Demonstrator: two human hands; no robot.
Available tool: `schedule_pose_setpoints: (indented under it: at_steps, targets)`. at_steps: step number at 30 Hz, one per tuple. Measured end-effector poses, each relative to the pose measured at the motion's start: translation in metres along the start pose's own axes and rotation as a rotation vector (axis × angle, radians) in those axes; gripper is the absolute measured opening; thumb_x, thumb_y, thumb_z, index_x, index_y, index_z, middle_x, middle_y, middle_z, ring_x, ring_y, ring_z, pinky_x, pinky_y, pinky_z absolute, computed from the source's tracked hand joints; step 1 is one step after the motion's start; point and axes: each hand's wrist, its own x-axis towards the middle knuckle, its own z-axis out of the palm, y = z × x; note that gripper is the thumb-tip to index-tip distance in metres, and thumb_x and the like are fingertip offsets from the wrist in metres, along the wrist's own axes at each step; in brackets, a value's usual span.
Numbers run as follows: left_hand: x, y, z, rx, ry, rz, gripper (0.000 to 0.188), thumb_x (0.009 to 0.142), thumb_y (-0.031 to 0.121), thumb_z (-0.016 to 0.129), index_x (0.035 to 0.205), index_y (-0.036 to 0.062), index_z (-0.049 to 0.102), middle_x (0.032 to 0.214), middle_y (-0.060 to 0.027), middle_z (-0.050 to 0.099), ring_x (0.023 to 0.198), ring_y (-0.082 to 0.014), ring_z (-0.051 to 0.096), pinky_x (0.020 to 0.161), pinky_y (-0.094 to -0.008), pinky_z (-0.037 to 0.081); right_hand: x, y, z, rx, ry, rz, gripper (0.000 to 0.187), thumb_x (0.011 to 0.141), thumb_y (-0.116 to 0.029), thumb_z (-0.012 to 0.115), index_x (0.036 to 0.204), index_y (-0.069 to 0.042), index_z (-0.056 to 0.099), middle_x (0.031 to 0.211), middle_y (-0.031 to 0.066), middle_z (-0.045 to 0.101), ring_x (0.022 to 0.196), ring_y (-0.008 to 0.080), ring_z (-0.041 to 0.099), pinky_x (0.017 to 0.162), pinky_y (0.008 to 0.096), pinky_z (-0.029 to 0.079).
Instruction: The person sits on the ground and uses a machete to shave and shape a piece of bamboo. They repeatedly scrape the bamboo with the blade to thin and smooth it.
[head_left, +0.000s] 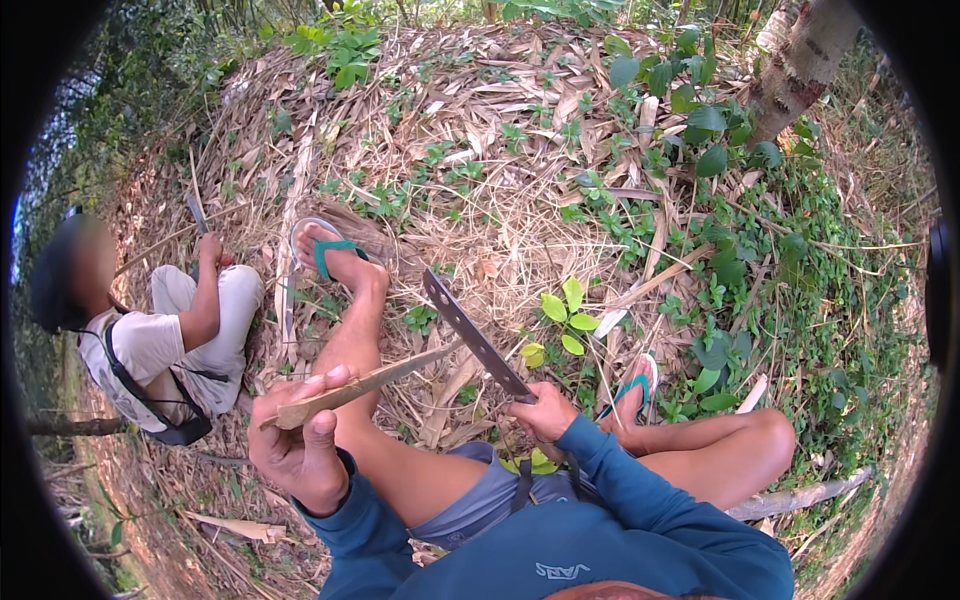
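Lower left, my left hand [300,445] pinches a stick [375,381]; centre, my right hand [546,412] grips a machete [478,338]; slipping could gash my shin [357,328].

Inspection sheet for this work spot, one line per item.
Surface: sloping or level unclear; ground strewn with dry leaves.
Job's things: machete, holes along its blade; wooden strip with its far end near the blade, contact unclear.
Clutter: yellow-green seedling beyond the right hand; pale branch at lower right.
Hands: left hand grips the strip; right grips the machete's handle.
Cables: nothing seen.
Surroundings: seated co-worker at left; tree trunk at upper right.
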Motion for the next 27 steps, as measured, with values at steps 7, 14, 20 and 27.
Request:
schedule_pose_setpoints:
  at_steps: [7,14,20,27]
  targets:
    - [-0.003,0.003,0.006,-0.054,-0.067,0.014,0.026,0.088,0.014,0.067,0.101,-0.0061,0.057,0.091,-0.0201,0.066,0.086,-0.0276,0.068,0.076,-0.0413,0.058,-0.045,-0.048,0.013,-0.054,-0.01,-0.404,0.025,0.076,-0.022,0.067,0.077,0.001,0.057,0.057,0.011,0.053,0.051,0.0204,0.05,0.054,0.0352,0.041]
    - [0.003,0.007,0.001,-0.009,-0.159,0.081,0.021,0.086,0.009,0.069,0.098,-0.0056,0.06,0.092,-0.0212,0.07,0.087,-0.0273,0.071,0.077,-0.0335,0.056,0.005,0.022,-0.003,-0.103,0.019,0.046,0.029,0.076,-0.026,0.067,0.087,0.001,0.065,0.056,0.0115,0.055,0.053,0.019,0.058,0.053,0.0341,0.043]
    - [-0.001,0.001,0.001,-0.074,-0.069,0.026,0.021,0.088,0.009,0.067,0.101,-0.006,0.059,0.092,-0.0221,0.07,0.087,-0.0276,0.07,0.078,-0.0345,0.056,-0.037,-0.013,0.015,-0.179,0.053,-0.344,0.025,0.078,-0.025,0.065,0.082,-0.001,0.06,0.058,0.0116,0.055,0.054,0.0218,0.055,0.057,0.0361,0.044]
    - [0.003,0.001,0.001,-0.097,-0.066,0.058,0.02,0.088,0.007,0.064,0.103,-0.0059,0.06,0.092,-0.0213,0.069,0.087,-0.0274,0.07,0.078,-0.0348,0.055,0.039,0.07,0.001,-0.247,0.122,-0.044,0.023,0.08,-0.022,0.065,0.072,-0.002,0.057,0.051,0.0023,0.053,0.044,0.0104,0.051,0.045,0.0299,0.039]
